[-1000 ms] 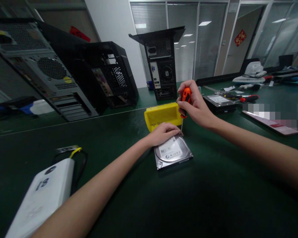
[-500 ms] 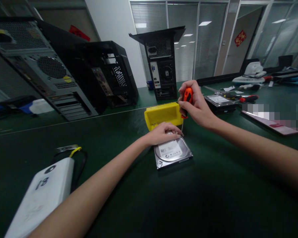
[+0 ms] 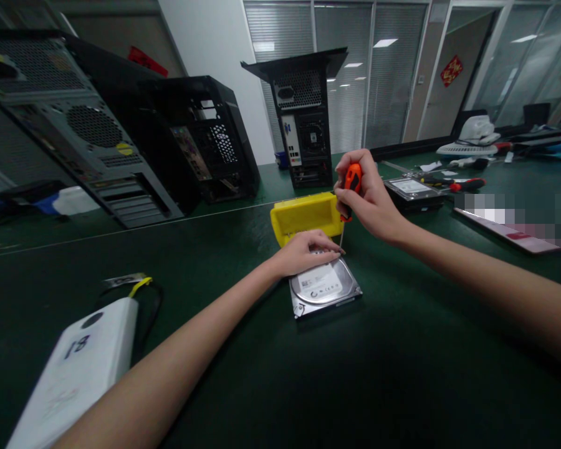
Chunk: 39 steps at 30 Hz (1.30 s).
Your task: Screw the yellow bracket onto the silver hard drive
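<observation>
A silver hard drive (image 3: 325, 285) with a white label lies flat on the dark green table (image 3: 393, 374). My left hand (image 3: 303, 252) rests over its far edge and grips it, fingers reaching toward the far right corner. Wrapped round the orange and black handle of a screwdriver (image 3: 354, 179) is my right hand (image 3: 367, 196). The screwdriver stands nearly upright, and its thin shaft comes down at the drive's far right corner, beside my left fingertips. Just behind the drive sits a yellow bin (image 3: 306, 215) with small bits inside, too small to name.
Computer cases (image 3: 303, 125) stand at the back and left. A white power bank-like box (image 3: 79, 368) with a black cable lies at left front. On the right are more hard drives (image 3: 414, 189), red-handled pliers (image 3: 467, 185) and a pinkish flat object (image 3: 509, 232).
Both hands, the screwdriver and the drive keep nearly the same places. The whole view has shifted very slightly.
</observation>
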### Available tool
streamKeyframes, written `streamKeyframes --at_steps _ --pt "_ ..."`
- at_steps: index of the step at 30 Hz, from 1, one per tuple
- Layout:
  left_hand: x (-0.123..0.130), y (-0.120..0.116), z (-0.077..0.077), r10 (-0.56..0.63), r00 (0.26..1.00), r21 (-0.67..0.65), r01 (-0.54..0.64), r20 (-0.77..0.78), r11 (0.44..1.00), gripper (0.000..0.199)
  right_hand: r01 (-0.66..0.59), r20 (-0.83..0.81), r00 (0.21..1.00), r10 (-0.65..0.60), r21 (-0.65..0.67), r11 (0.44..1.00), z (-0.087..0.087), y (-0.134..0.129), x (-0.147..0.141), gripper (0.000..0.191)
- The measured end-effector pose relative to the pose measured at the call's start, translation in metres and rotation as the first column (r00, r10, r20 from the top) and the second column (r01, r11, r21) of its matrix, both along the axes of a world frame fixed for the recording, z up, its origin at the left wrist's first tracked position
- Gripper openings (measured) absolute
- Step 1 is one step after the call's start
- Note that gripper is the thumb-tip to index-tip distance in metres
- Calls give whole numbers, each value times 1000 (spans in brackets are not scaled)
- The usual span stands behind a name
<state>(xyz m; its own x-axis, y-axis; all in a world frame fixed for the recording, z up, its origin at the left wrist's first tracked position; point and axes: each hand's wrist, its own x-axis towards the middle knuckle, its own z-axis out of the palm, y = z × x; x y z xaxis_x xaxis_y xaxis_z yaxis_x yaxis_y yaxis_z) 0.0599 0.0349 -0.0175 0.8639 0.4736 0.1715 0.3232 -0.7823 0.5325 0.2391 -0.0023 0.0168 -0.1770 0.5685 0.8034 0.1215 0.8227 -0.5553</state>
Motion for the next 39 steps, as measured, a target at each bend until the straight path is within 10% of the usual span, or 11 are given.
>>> streamKeyframes --at_steps 39 --pt "4 -6 -4 67 998 125 -69 21 990 23 80 77 994 -80 12 997 8 -5 -10 30"
